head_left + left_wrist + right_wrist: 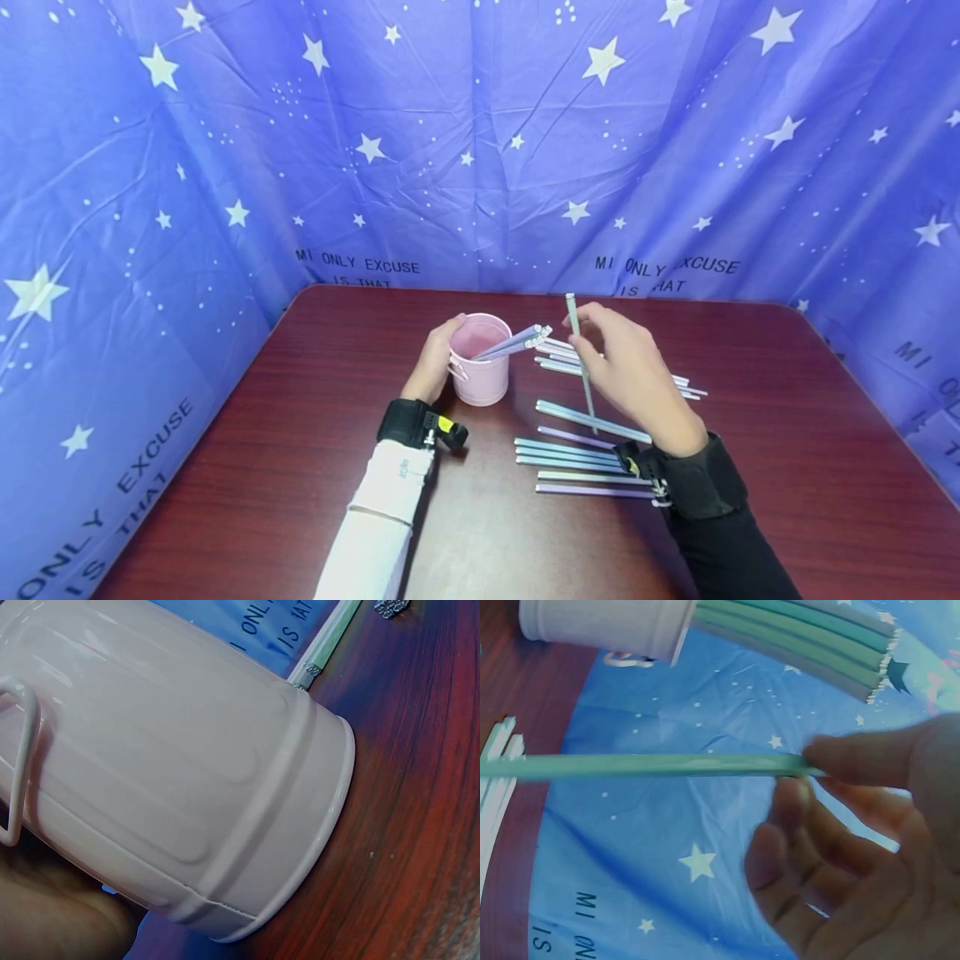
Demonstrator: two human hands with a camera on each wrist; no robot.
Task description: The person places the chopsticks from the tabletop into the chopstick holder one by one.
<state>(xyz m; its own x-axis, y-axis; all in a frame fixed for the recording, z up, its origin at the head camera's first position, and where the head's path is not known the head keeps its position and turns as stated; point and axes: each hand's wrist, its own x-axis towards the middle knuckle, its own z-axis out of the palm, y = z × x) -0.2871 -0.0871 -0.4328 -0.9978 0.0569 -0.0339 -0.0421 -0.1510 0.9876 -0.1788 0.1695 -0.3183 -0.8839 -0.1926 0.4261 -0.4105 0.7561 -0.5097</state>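
Your left hand (432, 364) curls round the glossy, embossed pink bucket (482, 385). Right of it, your right hand (626, 358) pinches a slim green stick (587, 385), thumb to fingertips. Bundled sticks (516, 342) lean from the bucket's mouth; loose sticks (570, 454) lie to its right on the wood-grained table (360, 333).

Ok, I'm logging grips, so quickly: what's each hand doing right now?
Left hand: holding the pink bucket.
Right hand: pinching a green stick between thumb and fingers.
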